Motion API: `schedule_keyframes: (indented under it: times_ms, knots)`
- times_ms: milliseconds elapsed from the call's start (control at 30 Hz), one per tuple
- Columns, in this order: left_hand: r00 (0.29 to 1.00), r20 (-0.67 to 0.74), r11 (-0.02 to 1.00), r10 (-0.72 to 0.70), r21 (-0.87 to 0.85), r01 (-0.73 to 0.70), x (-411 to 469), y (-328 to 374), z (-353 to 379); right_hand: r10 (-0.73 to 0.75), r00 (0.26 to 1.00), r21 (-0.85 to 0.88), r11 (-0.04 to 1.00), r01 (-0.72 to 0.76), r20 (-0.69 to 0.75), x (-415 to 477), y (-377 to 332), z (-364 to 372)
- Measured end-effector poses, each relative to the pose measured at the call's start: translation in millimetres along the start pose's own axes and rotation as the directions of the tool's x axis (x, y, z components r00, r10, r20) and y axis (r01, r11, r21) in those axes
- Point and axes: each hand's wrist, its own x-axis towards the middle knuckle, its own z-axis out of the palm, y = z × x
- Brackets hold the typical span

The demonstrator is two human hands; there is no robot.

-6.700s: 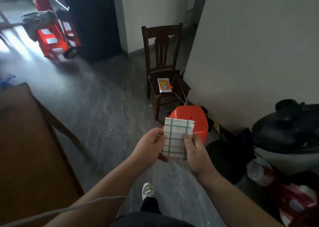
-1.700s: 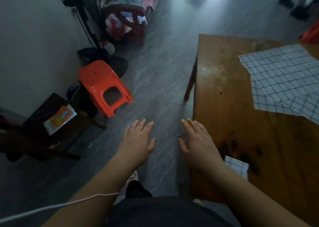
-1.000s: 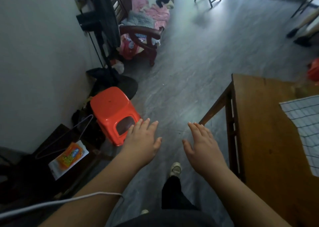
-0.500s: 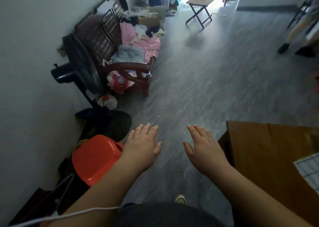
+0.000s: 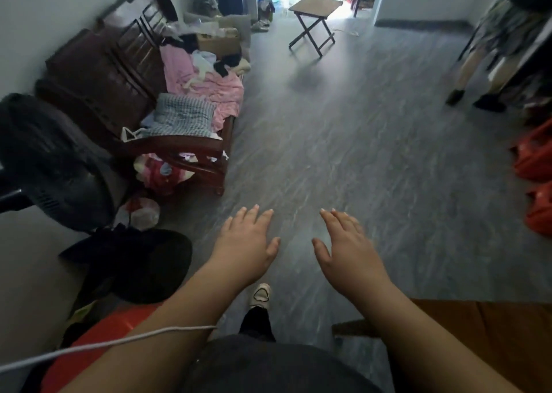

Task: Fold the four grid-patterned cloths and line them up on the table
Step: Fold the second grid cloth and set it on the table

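The head view looks down a grey floor (image 5: 343,142) with both of the person's arms stretched forward, palms down. The left hand (image 5: 245,243) is held flat in the air, its grip spread, fingers apart and holding nothing. The right hand (image 5: 348,249) is just beside it at the same height, grip likewise spread and empty; the two thumbs point toward each other without touching. Below the hands, one light shoe (image 5: 260,294) stands on the floor, and a white cord (image 5: 113,343) crosses the left forearm.

Only a brown corner of the desk (image 5: 490,333) shows at the lower right, under the right forearm. None of the grid-patterned cloths is in sight on that part or anywhere else in view.

Along the left wall stands a dark wooden bench (image 5: 125,94) piled with pink and checked laundry. Nearer, a black fan (image 5: 53,165) leans at the left edge, and an orange stool (image 5: 98,339) sits beneath the left arm. Far off, a small folding table (image 5: 316,7) stands near a bright doorway. At the right edge are red plastic items (image 5: 537,180) and another person's legs (image 5: 475,76), blurred.
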Motion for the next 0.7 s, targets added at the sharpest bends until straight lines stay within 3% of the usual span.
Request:
schedule_keyframes:
  times_ms: [333,700]
  knots:
    - [0.958,0.117,0.958,0.261,0.091,-0.272,218.8,24.1,-65.2,0.285,0.956,0.061,0.958,-0.282,-0.065,164.4,26.9,-41.3]
    - [0.811,0.188,0.802,0.554,0.141,-0.581,385.1,192.8,-66.5,0.536,0.809,0.172,0.844,-0.508,-0.240,234.2,175.3,-107.6]
